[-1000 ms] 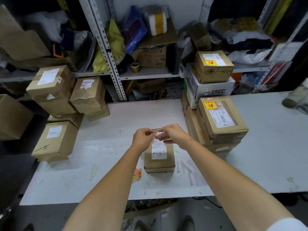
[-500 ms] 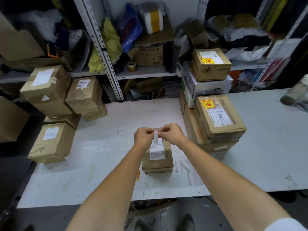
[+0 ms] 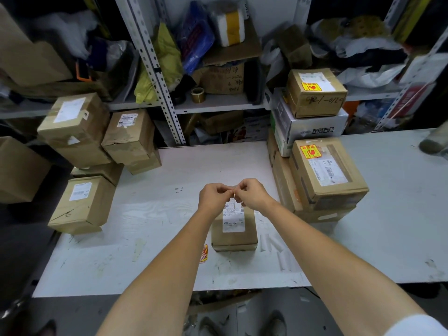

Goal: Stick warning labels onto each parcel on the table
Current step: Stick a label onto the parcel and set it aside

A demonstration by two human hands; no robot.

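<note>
1. Two hands meet above the table. The left hand and the right hand both have curled fingers, with fingertips brought together. Both pinch a small pale strip, and what it bears is too small to tell.
2. Directly beneath the hands, and reaching nearer the person, a small brown parcel stands on the table. A white shipping label lies on its top, and the hands hide its far end.
3. Just left of this parcel, partly hidden under the left forearm, lies a red-and-yellow label sheet.
4. Below the right forearm, just right of the parcel, several white paper curls lie on the table.
5. Right of the right hand is a pile of brown cartons. Its topmost stacked parcel bears a yellow warning label at its far left corner.
6. Beyond that pile, a white box carries an upper parcel, which is also marked with a yellow sticker.
7. Well left of the left hand, the left-side parcels are piled at the table's edge, each showing a white shipping slip.
8. Beyond the hands, a metal shelf holds bags, cartons and a tape roll.
</note>
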